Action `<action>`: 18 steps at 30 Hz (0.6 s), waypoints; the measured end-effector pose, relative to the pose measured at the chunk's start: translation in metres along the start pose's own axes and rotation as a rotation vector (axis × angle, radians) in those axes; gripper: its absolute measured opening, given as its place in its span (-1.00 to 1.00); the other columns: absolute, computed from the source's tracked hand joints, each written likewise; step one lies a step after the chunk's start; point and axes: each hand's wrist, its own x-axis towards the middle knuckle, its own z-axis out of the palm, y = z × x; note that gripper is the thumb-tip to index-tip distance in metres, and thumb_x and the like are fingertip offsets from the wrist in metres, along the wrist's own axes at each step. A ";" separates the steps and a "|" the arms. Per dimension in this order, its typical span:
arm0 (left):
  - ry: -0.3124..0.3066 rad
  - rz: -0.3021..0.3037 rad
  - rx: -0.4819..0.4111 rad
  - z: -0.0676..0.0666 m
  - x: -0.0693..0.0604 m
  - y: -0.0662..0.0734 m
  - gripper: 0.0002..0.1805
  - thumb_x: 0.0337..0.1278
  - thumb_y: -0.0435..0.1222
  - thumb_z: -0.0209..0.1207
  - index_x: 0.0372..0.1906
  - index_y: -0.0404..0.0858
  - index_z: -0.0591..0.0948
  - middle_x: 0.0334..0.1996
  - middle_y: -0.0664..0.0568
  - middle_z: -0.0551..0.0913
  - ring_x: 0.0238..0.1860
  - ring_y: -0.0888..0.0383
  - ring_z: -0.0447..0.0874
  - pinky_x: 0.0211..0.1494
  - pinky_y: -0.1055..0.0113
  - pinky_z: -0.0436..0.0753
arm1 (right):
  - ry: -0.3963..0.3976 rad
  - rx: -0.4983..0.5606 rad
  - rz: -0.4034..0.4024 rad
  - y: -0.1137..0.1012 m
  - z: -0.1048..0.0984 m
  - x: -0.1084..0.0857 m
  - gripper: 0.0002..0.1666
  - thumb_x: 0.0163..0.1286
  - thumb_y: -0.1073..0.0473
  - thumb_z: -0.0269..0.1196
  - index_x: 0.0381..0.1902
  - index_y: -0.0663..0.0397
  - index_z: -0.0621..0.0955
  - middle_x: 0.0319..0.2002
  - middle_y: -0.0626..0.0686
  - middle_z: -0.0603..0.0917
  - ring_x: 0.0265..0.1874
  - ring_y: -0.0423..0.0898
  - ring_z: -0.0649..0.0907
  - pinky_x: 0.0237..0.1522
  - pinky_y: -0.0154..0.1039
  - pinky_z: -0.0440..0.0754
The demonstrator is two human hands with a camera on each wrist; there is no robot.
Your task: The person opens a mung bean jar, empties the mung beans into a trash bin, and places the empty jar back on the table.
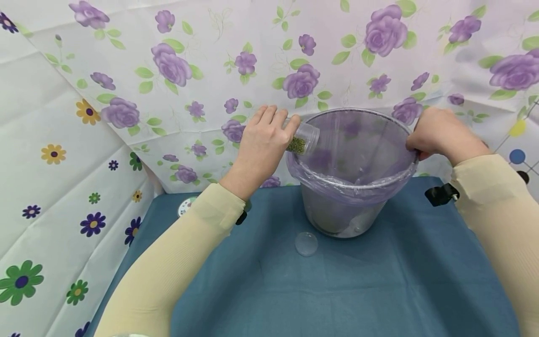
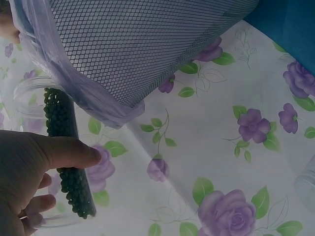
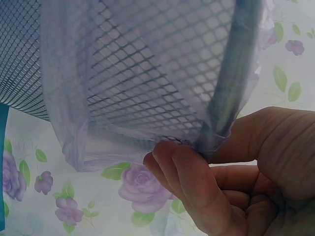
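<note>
Stretching in from the near side, a cream left sleeve (image 1: pixel 156 276) and right sleeve (image 1: pixel 501 224) lead to two bare hands. A black device (image 1: pixel 442 194) sits at the right wrist.

The left hand (image 1: pixel 266 138) is curled round a clear jar (image 1: pixel 312 135), thumb on one side and fingers on the other, opened only as far as the jar's width. The jar is tipped well over, its mouth at the left of the bin's top; green beans (image 1: pixel 296 145) lie along its lower side. Whether jar and bin touch, I cannot tell.

The right hand (image 1: pixel 440 133) has its fingers bent in, pinching the rim of the mesh bin (image 1: pixel 317 210) through the purple liner (image 1: pixel 358 195) folded over it.

The bin stands upright on blue cloth (image 1: pixel 337 295), a clear lid (image 1: pixel 306 244) lying just before it. A round white thing (image 1: pixel 184 206) shows partly behind the left sleeve.

Beyond hangs a purple-flowered sheet (image 1: pixel 210 51); at left, another sheet (image 1: pixel 50 196) bears green, yellow and purple flowers.
</note>
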 end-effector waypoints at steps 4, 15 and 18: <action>0.003 0.001 0.000 0.001 0.000 0.000 -0.68 0.25 -0.50 -0.04 0.00 -0.17 0.54 -0.05 -0.11 0.63 0.08 -0.08 0.57 0.30 0.09 0.44 | 0.003 -0.006 0.000 0.000 0.001 0.000 -0.78 -0.04 0.22 0.12 -0.74 0.19 0.60 -0.84 -0.05 0.61 -0.76 -0.12 0.64 -0.65 -0.23 0.45; -0.021 0.004 -0.008 0.000 0.001 0.001 -0.67 0.25 -0.49 -0.02 0.04 -0.16 0.53 -0.02 -0.12 0.62 0.11 -0.09 0.55 0.33 0.08 0.41 | 0.004 -0.035 -0.001 -0.001 0.000 0.001 -0.78 -0.06 0.21 0.13 -0.74 0.18 0.62 -0.85 -0.06 0.59 -0.78 -0.13 0.64 -0.64 -0.23 0.48; -0.018 0.004 -0.009 0.000 0.001 0.001 -0.66 0.24 -0.49 -0.02 0.04 -0.16 0.54 -0.02 -0.12 0.62 0.11 -0.09 0.55 0.33 0.08 0.41 | 0.005 -0.032 0.000 -0.001 0.000 0.001 -0.78 -0.05 0.21 0.13 -0.74 0.19 0.61 -0.85 -0.05 0.59 -0.78 -0.13 0.63 -0.64 -0.23 0.48</action>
